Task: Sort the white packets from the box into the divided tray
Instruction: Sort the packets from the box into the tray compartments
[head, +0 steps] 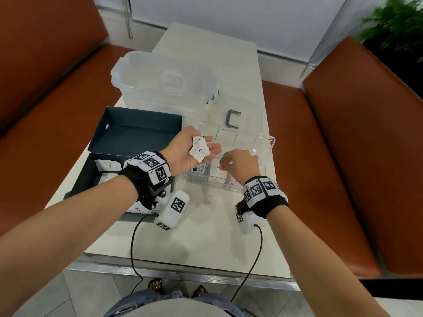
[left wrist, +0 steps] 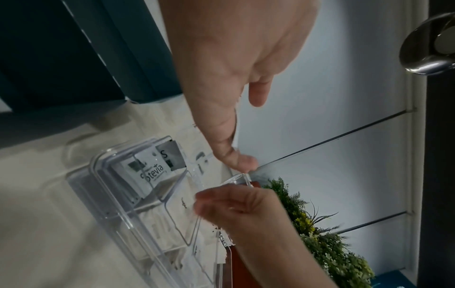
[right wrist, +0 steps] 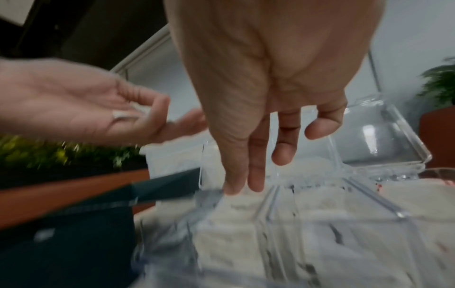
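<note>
My left hand point(head: 207, 145) is turned palm up over the left end of the clear divided tray point(head: 265, 143), its fingers curled under a few white packets point(head: 199, 151). My right hand point(head: 225, 162) hovers over the tray's middle compartment. Its thumb and forefinger point(right wrist: 256, 183) point down close together, and I see nothing between them. White packets lie in the tray's compartments, with a Stevia packet point(left wrist: 152, 171) in the left one. More packets point(head: 108, 165) lie in the dark teal box point(head: 128, 133) to the left of the tray.
A clear lidded storage bin point(head: 164, 81) stands behind the box. A grey U-shaped clip point(head: 233, 118) lies behind the tray. A white marker block point(head: 174, 209) and two cables lie near the table's front. Orange benches flank the table.
</note>
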Demonstrator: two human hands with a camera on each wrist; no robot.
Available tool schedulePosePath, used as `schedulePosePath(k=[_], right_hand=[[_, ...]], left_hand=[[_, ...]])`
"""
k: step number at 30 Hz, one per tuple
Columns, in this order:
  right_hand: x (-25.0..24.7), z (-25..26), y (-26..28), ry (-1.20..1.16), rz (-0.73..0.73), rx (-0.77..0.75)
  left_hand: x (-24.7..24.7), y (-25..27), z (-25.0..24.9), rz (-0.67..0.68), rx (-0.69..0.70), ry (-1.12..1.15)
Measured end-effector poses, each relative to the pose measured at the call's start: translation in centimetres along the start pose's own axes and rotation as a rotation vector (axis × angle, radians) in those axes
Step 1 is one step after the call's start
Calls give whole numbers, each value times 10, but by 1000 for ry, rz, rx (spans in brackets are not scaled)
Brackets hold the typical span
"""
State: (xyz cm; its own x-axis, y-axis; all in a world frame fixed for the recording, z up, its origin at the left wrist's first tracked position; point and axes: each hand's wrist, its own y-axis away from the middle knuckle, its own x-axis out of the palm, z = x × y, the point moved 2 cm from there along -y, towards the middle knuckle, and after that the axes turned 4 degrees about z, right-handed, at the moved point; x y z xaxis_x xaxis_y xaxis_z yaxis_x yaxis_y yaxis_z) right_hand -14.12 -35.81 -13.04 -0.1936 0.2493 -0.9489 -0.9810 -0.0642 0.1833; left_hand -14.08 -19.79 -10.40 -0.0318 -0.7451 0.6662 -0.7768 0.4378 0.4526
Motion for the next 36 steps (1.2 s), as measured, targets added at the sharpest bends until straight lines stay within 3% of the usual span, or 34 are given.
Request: schedulePosePath(k=[4, 9, 14, 18, 22, 26, 36], right_hand=[[-26, 4, 8, -512, -300, -49], [-12, 20, 21, -696, -209, -32], [-20, -4, 24, -959, -192, 38], [-39, -27, 23, -978, -209, 53], [-56, -35, 25, -883, -120, -56], [-61, -32, 27, -703, -45, -125], [-63, -32, 29, -621, -29, -129]], left_hand=[[6, -4, 3, 21, 7, -23], [15, -11, 10, 64, 22, -66], [18, -12, 14, 78, 50, -232], [16, -11, 12, 53, 108, -363], [15, -9, 11, 101, 159, -511], [19, -9, 14, 152, 135, -570], [25, -7, 24, 269, 59, -661]])
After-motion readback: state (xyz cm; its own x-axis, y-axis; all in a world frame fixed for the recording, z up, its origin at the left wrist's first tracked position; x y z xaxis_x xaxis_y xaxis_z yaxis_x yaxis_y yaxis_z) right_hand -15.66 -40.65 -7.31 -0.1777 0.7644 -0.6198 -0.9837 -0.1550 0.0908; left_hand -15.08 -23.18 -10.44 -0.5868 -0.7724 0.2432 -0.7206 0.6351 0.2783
